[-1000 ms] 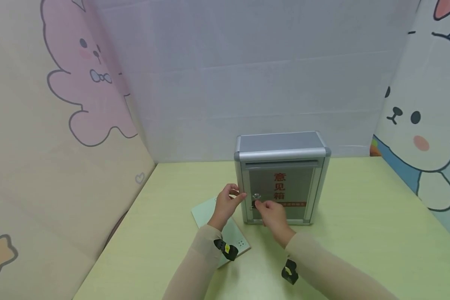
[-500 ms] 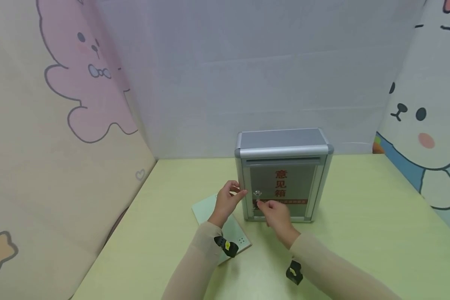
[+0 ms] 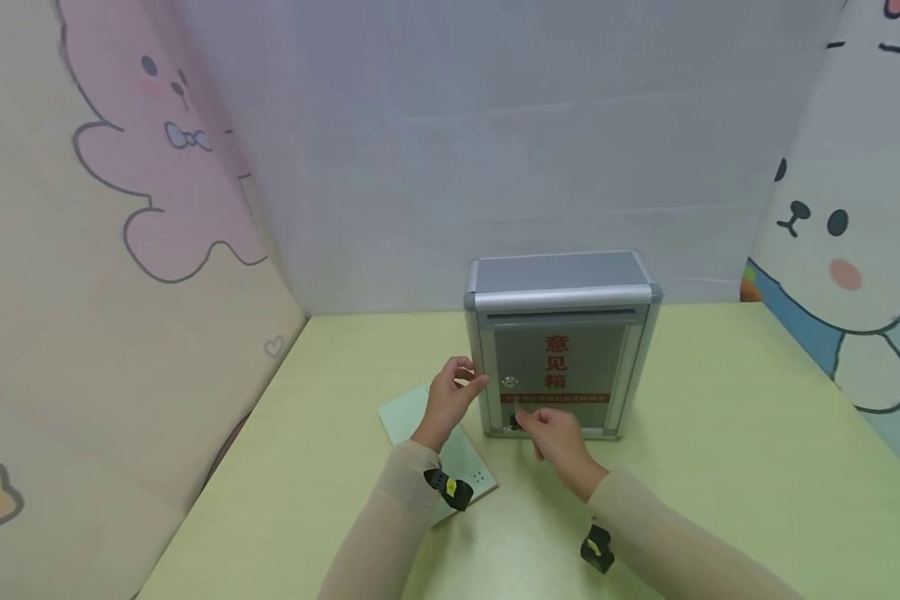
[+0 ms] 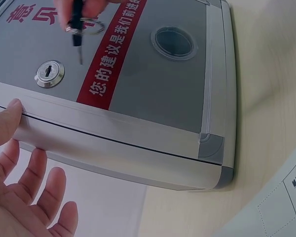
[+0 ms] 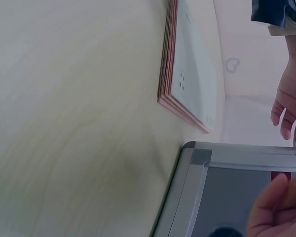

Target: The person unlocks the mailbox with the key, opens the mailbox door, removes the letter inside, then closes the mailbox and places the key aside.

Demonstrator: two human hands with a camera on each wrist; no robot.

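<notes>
A silver-framed suggestion box (image 3: 566,297) with a grey front and red lettering stands upright on the table. My right hand (image 3: 558,437) pinches a small key (image 4: 77,30) with a black head and a metal ring. Its blade points toward the box front and is apart from the round lock (image 4: 50,73), whose slot is bare. My left hand (image 3: 446,404) is at the box's left edge, thumb on the front frame and the other fingers loosely bent by the side. In the right wrist view my right-hand fingers (image 5: 269,207) show only partly.
A stack of pale green envelopes (image 5: 195,74) lies on the light wooden table (image 3: 720,433), left of the box and partly under my left forearm. A round window (image 4: 174,43) sits low on the box front. Cartoon-printed cloth walls (image 3: 525,158) stand behind and beside the table.
My right hand has moved down and slightly away from the lock with the key, uncovering the lock. My left hand keeps its place at the box edge. The head view has shifted slightly.
</notes>
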